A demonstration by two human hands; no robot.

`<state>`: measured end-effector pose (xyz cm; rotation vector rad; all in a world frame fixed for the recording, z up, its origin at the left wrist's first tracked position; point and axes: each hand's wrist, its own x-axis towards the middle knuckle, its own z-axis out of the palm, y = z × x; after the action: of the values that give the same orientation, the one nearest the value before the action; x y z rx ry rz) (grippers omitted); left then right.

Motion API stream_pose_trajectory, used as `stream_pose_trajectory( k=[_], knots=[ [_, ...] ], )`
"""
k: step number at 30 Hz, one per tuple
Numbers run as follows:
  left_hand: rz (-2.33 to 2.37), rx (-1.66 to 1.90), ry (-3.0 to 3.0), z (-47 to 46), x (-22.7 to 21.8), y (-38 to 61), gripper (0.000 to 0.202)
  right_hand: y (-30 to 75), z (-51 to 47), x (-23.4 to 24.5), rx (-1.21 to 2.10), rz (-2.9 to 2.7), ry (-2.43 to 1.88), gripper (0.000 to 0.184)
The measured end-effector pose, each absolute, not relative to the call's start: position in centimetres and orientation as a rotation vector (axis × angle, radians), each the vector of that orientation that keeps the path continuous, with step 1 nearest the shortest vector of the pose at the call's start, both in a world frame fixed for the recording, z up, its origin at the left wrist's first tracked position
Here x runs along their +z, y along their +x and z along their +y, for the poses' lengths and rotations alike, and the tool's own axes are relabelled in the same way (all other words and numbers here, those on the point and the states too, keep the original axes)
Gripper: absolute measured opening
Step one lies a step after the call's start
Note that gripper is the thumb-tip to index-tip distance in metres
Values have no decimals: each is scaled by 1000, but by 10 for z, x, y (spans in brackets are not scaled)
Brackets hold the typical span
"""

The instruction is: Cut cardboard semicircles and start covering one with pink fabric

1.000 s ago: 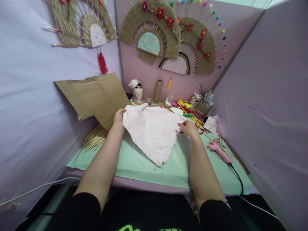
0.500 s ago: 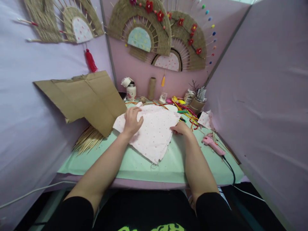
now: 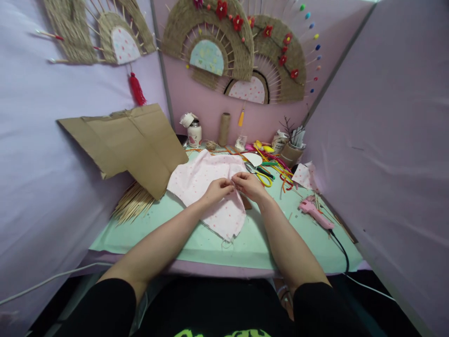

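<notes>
A piece of pale pink dotted fabric (image 3: 196, 180) lies bunched on the mint green mat (image 3: 196, 241) in the middle of the table. My left hand (image 3: 218, 189) and my right hand (image 3: 248, 184) meet over the fabric's right side. Both pinch a fold of the cloth between their fingertips, almost touching each other. A small brown piece shows under the fabric just below my right hand.
Torn cardboard (image 3: 129, 142) leans at the left over a pile of bamboo sticks (image 3: 135, 203). Scissors (image 3: 261, 175), coloured pipe cleaners, a jar (image 3: 194, 133), a twine spool (image 3: 224, 128) and a cup stand behind. A pink glue gun (image 3: 315, 213) lies at the right. Woven fans hang on the walls.
The fabric was spread wide between my hands, then pressed flat by my left hand. Both hands have come together at its middle and pinch a fold, uncovering the scissors.
</notes>
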<state>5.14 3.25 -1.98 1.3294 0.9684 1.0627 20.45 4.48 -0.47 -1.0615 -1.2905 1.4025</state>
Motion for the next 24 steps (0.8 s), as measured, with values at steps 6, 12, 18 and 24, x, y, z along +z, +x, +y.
stream_pose_trajectory(
  k=[6, 12, 18, 24],
  knots=[
    [930, 1088, 1180, 34, -24, 52, 20, 204, 42, -5, 1506, -1169, -1054, 35],
    [886, 1093, 1061, 34, -24, 52, 26, 204, 44, -7, 1552, -1075, -1046, 36],
    [836, 1086, 1030, 35, -20, 48, 28, 202, 43, -4, 1669, -992, -946, 37],
    [862, 1110, 963, 39, -14, 46, 27, 201, 44, -1, 1718, -900, -868, 35]
  ],
)
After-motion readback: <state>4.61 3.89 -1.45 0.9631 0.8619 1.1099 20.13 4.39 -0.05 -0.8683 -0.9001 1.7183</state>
